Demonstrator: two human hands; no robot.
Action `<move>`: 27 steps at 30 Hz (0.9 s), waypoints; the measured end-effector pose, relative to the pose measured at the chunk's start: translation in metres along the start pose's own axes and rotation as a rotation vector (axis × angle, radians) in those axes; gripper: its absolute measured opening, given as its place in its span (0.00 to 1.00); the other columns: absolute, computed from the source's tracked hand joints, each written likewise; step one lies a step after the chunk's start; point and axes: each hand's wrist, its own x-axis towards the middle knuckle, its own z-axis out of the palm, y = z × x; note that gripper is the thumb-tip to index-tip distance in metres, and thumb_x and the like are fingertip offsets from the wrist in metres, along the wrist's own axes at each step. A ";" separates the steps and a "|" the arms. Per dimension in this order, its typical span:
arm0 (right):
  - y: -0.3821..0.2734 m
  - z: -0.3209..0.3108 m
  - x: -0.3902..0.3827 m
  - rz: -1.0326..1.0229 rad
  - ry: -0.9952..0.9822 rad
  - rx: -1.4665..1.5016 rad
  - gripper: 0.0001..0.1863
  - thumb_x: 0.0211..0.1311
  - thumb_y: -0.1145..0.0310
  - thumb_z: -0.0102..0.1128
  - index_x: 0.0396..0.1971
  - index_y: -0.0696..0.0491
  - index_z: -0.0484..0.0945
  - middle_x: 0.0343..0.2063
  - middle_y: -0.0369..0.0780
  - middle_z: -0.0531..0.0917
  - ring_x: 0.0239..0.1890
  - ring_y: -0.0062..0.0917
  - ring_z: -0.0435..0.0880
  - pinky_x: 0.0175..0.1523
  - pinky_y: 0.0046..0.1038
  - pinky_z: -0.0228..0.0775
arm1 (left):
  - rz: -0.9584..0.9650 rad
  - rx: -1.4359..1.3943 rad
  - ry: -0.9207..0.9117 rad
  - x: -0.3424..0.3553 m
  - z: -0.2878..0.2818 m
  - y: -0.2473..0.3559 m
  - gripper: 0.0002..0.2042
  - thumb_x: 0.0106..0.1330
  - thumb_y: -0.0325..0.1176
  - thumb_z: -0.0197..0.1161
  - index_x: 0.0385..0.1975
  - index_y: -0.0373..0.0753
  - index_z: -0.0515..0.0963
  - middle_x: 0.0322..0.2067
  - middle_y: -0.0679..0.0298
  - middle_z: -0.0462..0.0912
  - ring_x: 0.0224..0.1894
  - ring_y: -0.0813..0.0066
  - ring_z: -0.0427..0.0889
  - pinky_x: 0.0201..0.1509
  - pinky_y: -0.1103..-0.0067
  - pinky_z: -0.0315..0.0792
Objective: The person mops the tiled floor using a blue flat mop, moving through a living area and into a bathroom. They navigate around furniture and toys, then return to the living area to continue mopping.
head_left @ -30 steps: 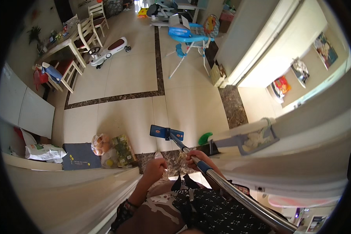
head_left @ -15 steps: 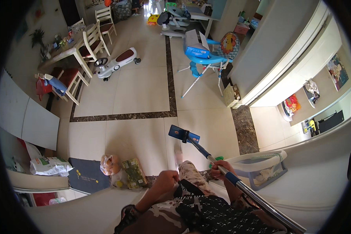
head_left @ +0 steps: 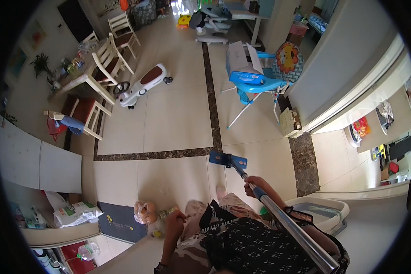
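My right hand (head_left: 256, 186) is wrapped round a silver and blue selfie stick (head_left: 283, 217), just below its upper end. The stick slants from the lower right up toward the middle of the view. At its tip a clamp holds a blue phone (head_left: 220, 158) sideways, above the tiled floor. Low in the middle, my left hand (head_left: 175, 221) hangs by my patterned trousers with its fingers curled in, and I see nothing in them. A black patterned garment (head_left: 255, 242) covers my lap.
A bag of round orange items (head_left: 144, 212) stands by a dark doormat (head_left: 122, 222). Farther off are a white ride-on toy (head_left: 141, 86), wooden chairs (head_left: 106, 59) and a blue high chair (head_left: 260, 84) with a box on it. A white plastic tub (head_left: 340, 208) sits at my right.
The room has shifted right and down in view. My left hand has moved left, away from the black strap at my lap. The right hand still grips the stick.
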 end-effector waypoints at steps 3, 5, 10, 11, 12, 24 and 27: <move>-0.052 0.024 0.037 0.022 -0.042 0.006 0.10 0.62 0.67 0.52 0.26 0.49 0.61 0.18 0.33 0.69 0.14 0.18 0.61 0.18 0.23 0.53 | -0.122 -0.032 -0.035 0.048 0.002 0.029 0.08 0.52 0.20 0.50 0.24 0.33 0.79 0.19 0.56 0.80 0.25 0.67 0.82 0.32 0.74 0.74; -0.086 0.055 0.056 0.068 -0.098 0.001 0.10 0.62 0.68 0.52 0.25 0.49 0.61 0.18 0.33 0.70 0.15 0.18 0.62 0.18 0.22 0.53 | -0.121 -0.059 -0.113 0.081 0.001 0.020 0.08 0.53 0.21 0.51 0.25 0.33 0.79 0.20 0.54 0.81 0.26 0.62 0.83 0.33 0.73 0.74; -0.149 0.095 0.136 0.077 -0.353 0.141 0.09 0.65 0.67 0.51 0.36 0.56 0.72 0.19 0.33 0.73 0.14 0.17 0.60 0.18 0.22 0.53 | 0.080 0.071 -0.172 0.211 -0.021 0.057 0.07 0.54 0.23 0.54 0.27 0.34 0.80 0.23 0.52 0.82 0.28 0.58 0.83 0.34 0.69 0.75; -0.161 0.109 0.148 0.070 -0.366 0.151 0.09 0.65 0.66 0.51 0.37 0.57 0.72 0.19 0.34 0.73 0.14 0.17 0.60 0.18 0.22 0.53 | 0.105 0.081 -0.152 0.238 -0.029 0.066 0.07 0.55 0.24 0.54 0.27 0.35 0.80 0.24 0.52 0.82 0.28 0.58 0.83 0.34 0.69 0.75; -0.174 0.127 0.155 0.051 -0.379 0.156 0.09 0.66 0.66 0.51 0.37 0.57 0.72 0.20 0.34 0.73 0.13 0.17 0.60 0.18 0.21 0.53 | 0.085 0.077 -0.170 0.264 -0.038 0.071 0.07 0.55 0.24 0.54 0.27 0.35 0.80 0.24 0.52 0.82 0.28 0.57 0.83 0.34 0.69 0.75; -0.330 0.337 0.256 -0.079 -0.390 0.001 0.14 0.69 0.59 0.50 0.27 0.53 0.71 0.19 0.31 0.69 0.15 0.15 0.58 0.21 0.20 0.52 | 0.138 0.058 -0.102 0.545 -0.182 0.096 0.07 0.60 0.23 0.57 0.35 0.35 0.80 0.21 0.52 0.80 0.23 0.60 0.81 0.29 0.71 0.73; -0.372 0.368 0.279 -0.060 -0.346 0.044 0.11 0.68 0.63 0.50 0.29 0.53 0.72 0.20 0.32 0.71 0.14 0.15 0.59 0.20 0.20 0.53 | 0.103 -0.024 -0.065 0.592 -0.204 0.109 0.05 0.65 0.25 0.58 0.37 0.34 0.79 0.21 0.56 0.80 0.22 0.70 0.79 0.28 0.74 0.72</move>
